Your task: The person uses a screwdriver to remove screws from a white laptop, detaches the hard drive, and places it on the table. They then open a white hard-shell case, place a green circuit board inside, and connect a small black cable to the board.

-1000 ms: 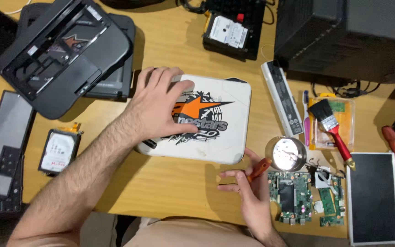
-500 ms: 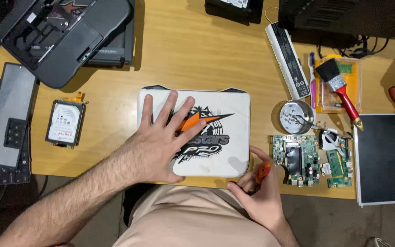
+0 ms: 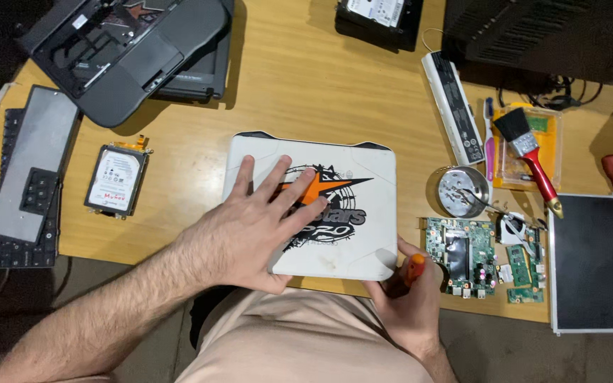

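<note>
wooden desk (image 3: 321,92) (cluttered), white laptop (image 3: 349,213)

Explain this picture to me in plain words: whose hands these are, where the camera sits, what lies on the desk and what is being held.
The camera sits on a person's head and looks down at their own two bare hands; there is no machine. The left hand lies flat on a white laptop with a star sticker. The right hand holds an orange-handled screwdriver at the laptop's near edge. On the wooden desk lie a hard drive, a green circuit board, a round metal dish, a red-handled brush and a loose screen.
</note>
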